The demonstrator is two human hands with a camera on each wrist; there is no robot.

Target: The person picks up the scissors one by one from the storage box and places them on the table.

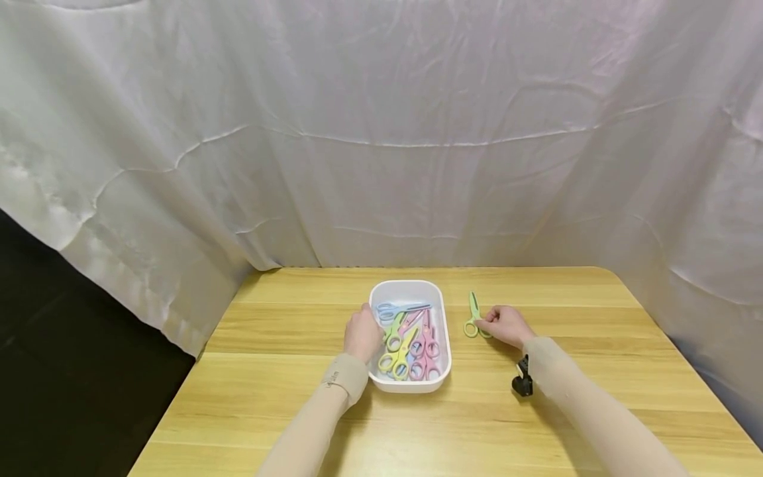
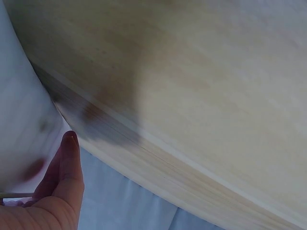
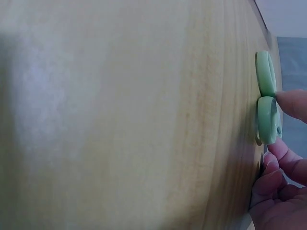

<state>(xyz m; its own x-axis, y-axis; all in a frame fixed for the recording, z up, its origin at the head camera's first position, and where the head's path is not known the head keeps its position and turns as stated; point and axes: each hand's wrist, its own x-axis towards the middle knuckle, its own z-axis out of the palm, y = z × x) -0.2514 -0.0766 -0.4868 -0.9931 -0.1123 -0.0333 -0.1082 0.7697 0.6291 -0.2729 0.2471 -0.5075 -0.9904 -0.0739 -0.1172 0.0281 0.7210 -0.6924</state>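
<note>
One grey-white, wrinkled fabric curtain (image 1: 381,185) behind yellowish wood-grain table (image 1: 238,377). On table, white rectangular round-cornered tray (image 1: 411,387), holding pile of blue, green, yellow and pink scissors (image 1: 404,350). Left hand (image 1: 362,333) at tray's left side, across rim; cannot tell whether its fingers grasp anything. Right hand (image 1: 507,326) pinches one handle loop of slim light-green loop-handled scissors (image 1: 475,314), lying on table just right of tray, blades toward curtain. Small black device (image 1: 522,377) at right wrist.
</note>
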